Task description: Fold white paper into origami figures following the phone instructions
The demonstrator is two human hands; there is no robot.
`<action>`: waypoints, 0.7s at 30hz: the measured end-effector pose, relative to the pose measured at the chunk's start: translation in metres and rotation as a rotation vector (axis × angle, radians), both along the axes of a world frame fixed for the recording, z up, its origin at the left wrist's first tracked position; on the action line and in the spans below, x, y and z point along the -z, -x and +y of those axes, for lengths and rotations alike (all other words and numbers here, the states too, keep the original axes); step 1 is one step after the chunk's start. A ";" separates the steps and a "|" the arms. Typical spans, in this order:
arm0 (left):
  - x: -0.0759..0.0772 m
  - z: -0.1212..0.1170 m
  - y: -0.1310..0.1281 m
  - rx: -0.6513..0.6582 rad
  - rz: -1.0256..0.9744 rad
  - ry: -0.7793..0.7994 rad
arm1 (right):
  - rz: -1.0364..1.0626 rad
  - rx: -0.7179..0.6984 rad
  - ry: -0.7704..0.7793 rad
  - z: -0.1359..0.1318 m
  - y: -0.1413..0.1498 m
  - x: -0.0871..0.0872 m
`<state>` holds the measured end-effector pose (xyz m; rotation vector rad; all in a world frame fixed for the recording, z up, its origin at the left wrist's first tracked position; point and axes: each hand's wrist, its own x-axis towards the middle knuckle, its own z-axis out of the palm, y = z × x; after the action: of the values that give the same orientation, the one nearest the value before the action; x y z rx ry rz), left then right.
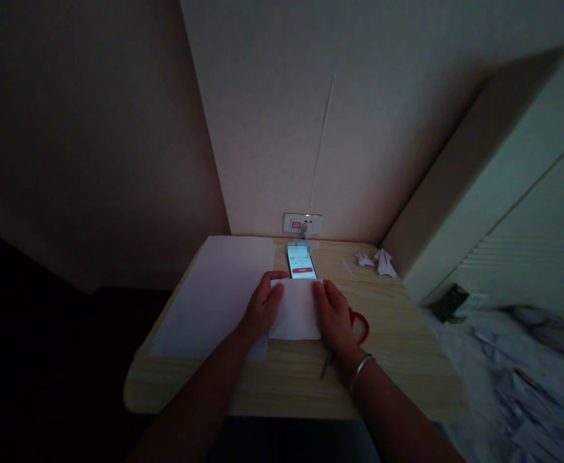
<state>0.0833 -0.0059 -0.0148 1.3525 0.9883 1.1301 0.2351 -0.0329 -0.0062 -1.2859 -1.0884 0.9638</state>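
Observation:
A small white sheet of paper [295,314] is held up between my two hands over the table. My left hand [264,302] pinches its left edge, thumb on the near face. On the opposite edge my right hand [332,313] grips it the same way. Just beyond the sheet lies a smartphone [302,262] with its screen lit; the paper hides its lower end. Red-handled scissors [360,326] rest under my right hand and wrist, partly covered, with the blade tip showing to the left. Large white paper [233,270] lies flat beside my left hand.
The wooden table [397,360] stands against a wall with a socket [303,224] and a plug in it. Two small folded paper pieces [384,262] sit at the back right. Below on the right, a dark green box [451,302] lies near rumpled fabric.

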 end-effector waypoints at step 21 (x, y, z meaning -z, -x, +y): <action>0.003 0.003 -0.008 -0.131 0.082 -0.085 | 0.146 0.137 -0.047 0.005 -0.006 0.008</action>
<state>0.0917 -0.0029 -0.0179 1.4282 1.1120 1.2354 0.2411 -0.0281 -0.0142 -1.2160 -0.8935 0.9091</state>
